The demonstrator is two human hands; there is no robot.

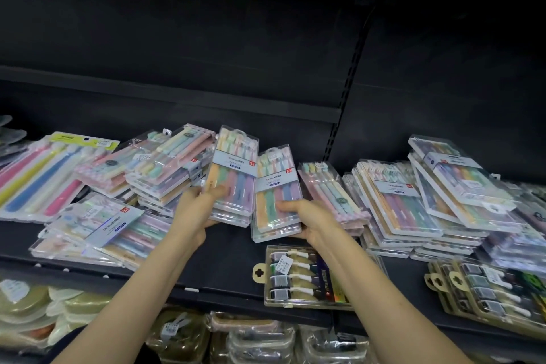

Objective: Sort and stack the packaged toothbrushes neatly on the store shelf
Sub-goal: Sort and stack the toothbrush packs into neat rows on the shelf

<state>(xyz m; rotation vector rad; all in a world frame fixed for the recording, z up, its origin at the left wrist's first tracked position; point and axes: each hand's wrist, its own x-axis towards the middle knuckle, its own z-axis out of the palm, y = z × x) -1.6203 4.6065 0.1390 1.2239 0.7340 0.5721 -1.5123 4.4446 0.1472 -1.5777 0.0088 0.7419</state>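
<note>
My left hand (198, 206) grips the lower end of a small stack of clear pastel toothbrush packs (235, 174), tilted up off the black shelf (224, 263). My right hand (307, 220) holds the bottom of a second stack of the same packs (276, 186), thumb on top. The two stacks stand side by side at the shelf's middle. A pink-backed pack (331, 189) lies just right of them. Messy piles of similar packs lie to the left (165, 168) and right (396, 204).
A large pack of long coloured brushes (44, 174) lies far left, with a loose pile (103, 230) in front of it. Dark-bristled gold packs lie at the front edge (307, 275) and far right (484, 292). Bagged goods fill the lower shelf (251, 337).
</note>
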